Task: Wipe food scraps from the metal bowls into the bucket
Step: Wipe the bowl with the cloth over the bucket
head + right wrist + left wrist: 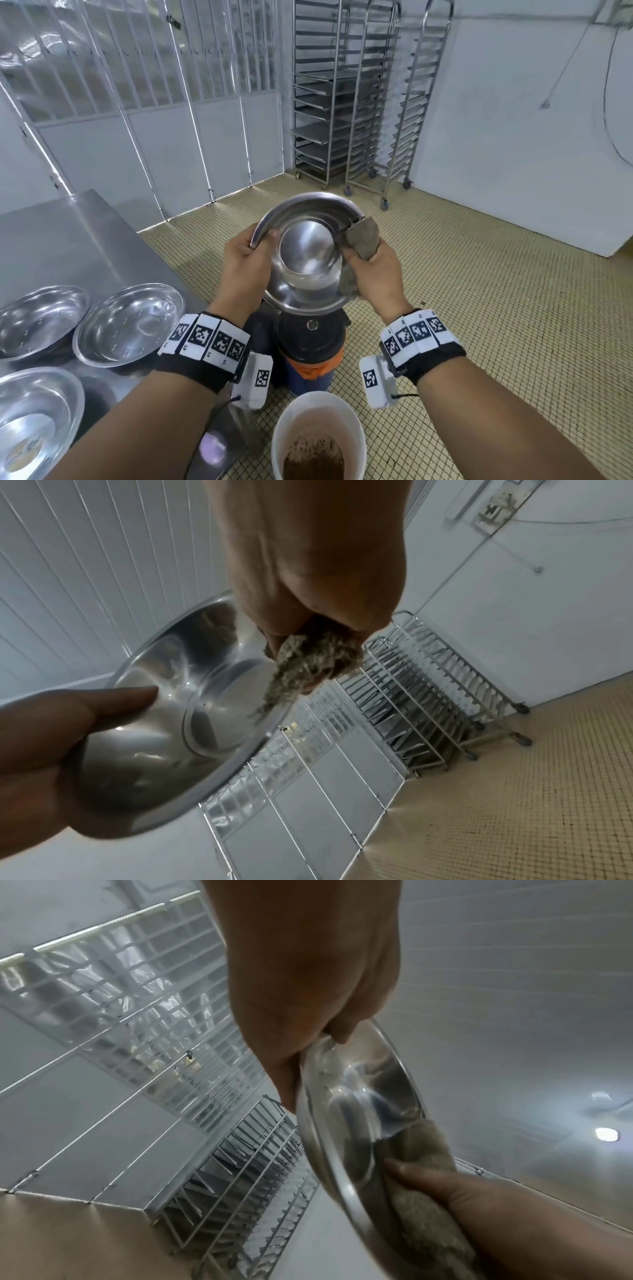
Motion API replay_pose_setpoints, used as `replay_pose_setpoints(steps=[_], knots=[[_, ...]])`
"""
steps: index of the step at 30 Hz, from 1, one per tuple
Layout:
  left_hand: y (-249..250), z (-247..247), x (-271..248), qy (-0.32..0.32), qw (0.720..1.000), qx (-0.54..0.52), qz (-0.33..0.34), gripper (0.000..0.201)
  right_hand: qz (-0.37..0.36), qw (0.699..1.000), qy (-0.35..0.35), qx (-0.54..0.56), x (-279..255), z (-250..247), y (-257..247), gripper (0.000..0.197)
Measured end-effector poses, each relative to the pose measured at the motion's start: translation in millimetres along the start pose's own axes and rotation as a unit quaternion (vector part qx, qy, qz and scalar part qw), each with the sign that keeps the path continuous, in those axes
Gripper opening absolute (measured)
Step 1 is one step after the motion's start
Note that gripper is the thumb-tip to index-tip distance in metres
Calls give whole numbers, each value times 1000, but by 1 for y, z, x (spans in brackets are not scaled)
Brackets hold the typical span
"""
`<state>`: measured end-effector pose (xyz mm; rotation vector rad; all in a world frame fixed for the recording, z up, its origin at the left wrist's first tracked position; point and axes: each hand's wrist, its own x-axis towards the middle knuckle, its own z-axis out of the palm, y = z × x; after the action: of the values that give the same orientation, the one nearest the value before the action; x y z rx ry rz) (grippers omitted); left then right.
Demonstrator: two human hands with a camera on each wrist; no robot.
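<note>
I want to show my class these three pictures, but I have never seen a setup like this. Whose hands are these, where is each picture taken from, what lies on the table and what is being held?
A person wears three cameras: one on the head, one on each wrist. In the head view the left hand holds a tilted metal bowl by its rim. The right hand grips a brownish cloth against the bowl's edge. Three more bowls sit on the steel table. A white bucket with brown scraps stands on the floor below. The wrist views show the same bowl and cloth from beneath.
</note>
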<state>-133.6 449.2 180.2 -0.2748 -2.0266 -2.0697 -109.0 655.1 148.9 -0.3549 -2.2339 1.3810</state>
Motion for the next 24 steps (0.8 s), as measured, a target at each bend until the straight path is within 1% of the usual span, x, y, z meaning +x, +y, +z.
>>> replay_pose_setpoints(steps=[1, 3, 5, 7, 9, 10, 13, 15, 16, 17, 19, 21, 22, 23, 24], knots=[[0, 0, 0, 6, 1000, 6, 1, 34, 8, 1000, 0, 1, 0, 0, 0, 29], [2, 0, -2, -18, 999, 45, 11, 28, -8, 999, -8, -34, 7, -8, -8, 34], [5, 0, -4, -48, 995, 84, 20, 28, -58, 992, -32, -109, 18, -20, -25, 39], [6, 1, -4, -61, 992, 106, 16, 27, -108, 979, -57, -165, 27, -29, -41, 44], [6, 4, -2, -48, 996, 79, 2, 22, -130, 977, -47, -162, 31, -32, -48, 45], [5, 5, 0, -40, 998, 49, -7, 21, -126, 981, -29, -145, 30, -30, -47, 45], [1, 7, 0, -3, 999, -27, -36, 21, -71, 996, 27, -53, 21, -19, -35, 39], [-2, 5, -4, 4, 996, -71, -57, 18, -38, 999, 23, -12, 15, -10, -22, 36], [-4, 4, -5, 2, 996, -68, -60, 16, -32, 999, 14, -11, 12, -9, -18, 36], [-5, 2, -6, 0, 998, -35, -52, 15, -35, 999, 3, -15, 11, -9, -16, 36], [-5, -3, -1, -24, 998, 66, 3, 16, -72, 995, -19, -59, 13, -16, -17, 30], [4, -7, 4, -80, 987, 130, 54, 30, -136, 977, -60, -154, 16, -21, -24, 24], [8, -8, 6, -114, 979, 151, 68, 34, -161, 966, -77, -189, 17, -21, -26, 24], [10, -7, 7, -138, 974, 162, 74, 34, -174, 960, -87, -202, 18, -21, -27, 25], [12, -5, 8, -141, 975, 156, 72, 30, -179, 960, -83, -197, 16, -20, -29, 25]])
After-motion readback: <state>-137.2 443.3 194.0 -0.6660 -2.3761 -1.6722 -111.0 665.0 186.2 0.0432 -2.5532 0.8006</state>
